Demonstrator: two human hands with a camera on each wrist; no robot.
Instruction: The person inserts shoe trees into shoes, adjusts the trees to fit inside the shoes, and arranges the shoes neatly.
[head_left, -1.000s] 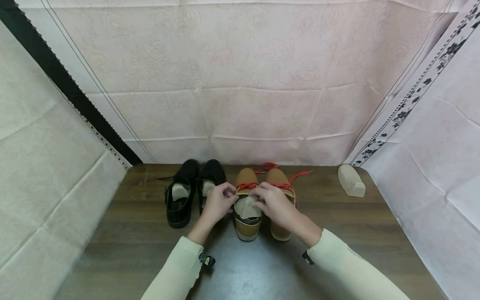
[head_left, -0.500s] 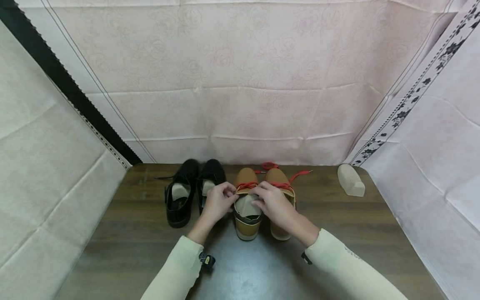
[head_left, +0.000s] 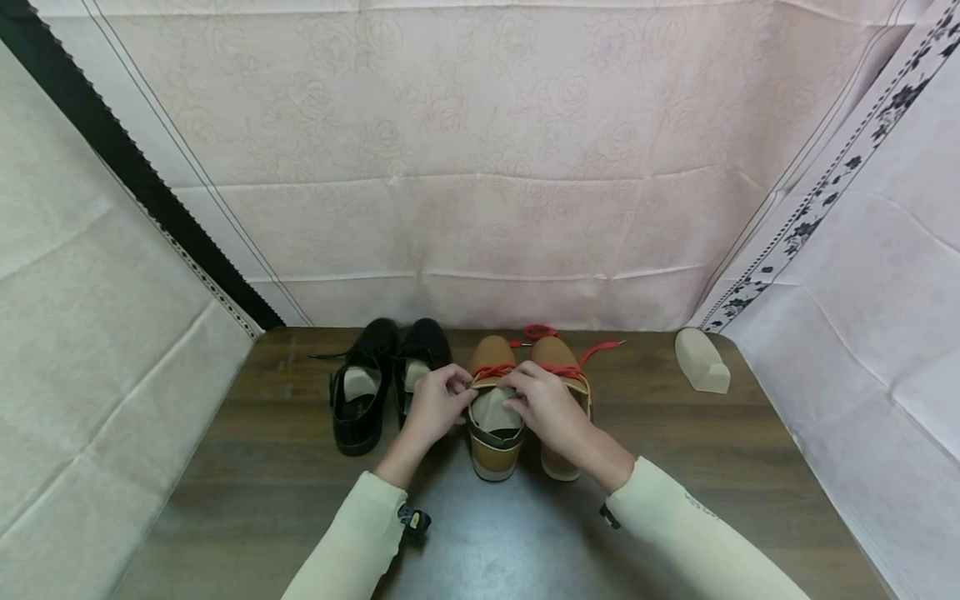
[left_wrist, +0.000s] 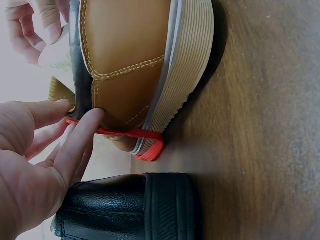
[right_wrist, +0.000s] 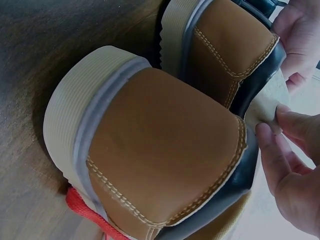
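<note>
A tan shoe with red laces stands between my hands, toe pointing away. A cream shoe insert fills its opening, and the dark padded collar shows behind it at the heel. My left hand pinches the collar edge beside the laces; in the left wrist view its thumb lies near the tan tongue. My right hand has thumb and fingertips on the insert, pinching its edge in the right wrist view. The second tan shoe stands to the right, partly behind my right hand.
A pair of black shoes, including the outer black shoe, stands left of my left hand with cream inserts inside. Another cream insert lies on the wooden table at the right back. Patterned cloth rises behind.
The insert has settled slightly deeper toward the toe, and more dark collar shows at the heel. My right forearm has shifted a little left; my left hand stays in place.
</note>
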